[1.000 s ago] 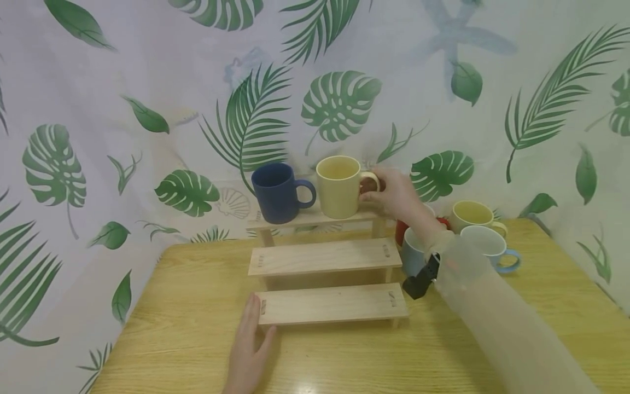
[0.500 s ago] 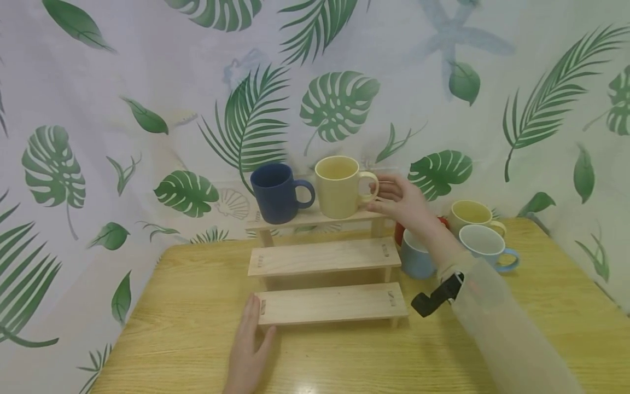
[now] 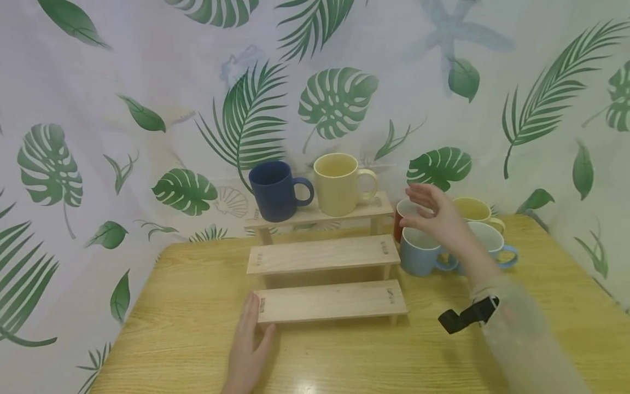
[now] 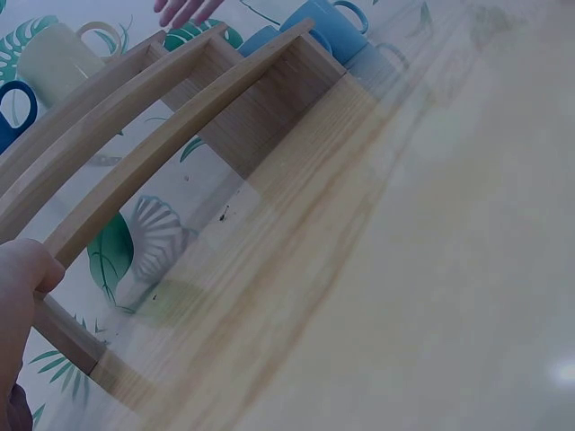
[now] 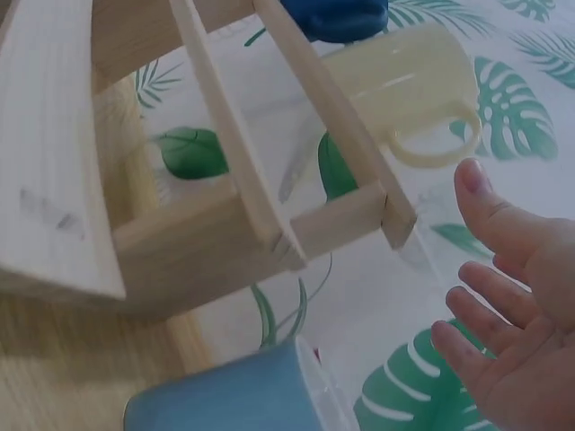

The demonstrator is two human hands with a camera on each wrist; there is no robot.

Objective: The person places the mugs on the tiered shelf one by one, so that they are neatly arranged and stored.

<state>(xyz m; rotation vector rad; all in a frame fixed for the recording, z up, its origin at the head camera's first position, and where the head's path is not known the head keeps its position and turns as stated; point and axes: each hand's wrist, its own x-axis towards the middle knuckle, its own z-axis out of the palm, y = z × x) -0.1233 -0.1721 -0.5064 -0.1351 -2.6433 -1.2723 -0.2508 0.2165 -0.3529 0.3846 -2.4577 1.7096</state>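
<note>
Navy mug [image 3: 274,190] and cream mug [image 3: 338,184] on top tier of stepped wooden rack [image 3: 322,255]; lower tiers bare. Right hand [image 3: 435,214], fingers spread, holding nothing, over red mug [image 3: 402,214] in right cluster. Left hand [image 3: 248,348] flat, steadying rack.

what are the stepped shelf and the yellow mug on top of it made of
The stepped shelf looks like unfinished pale wood: grain lines and small joint slots show on its boards. The yellow mug seems to be glazed ceramic, going by its thick wall and smooth, soft sheen, though a matte coating is possible.
</note>
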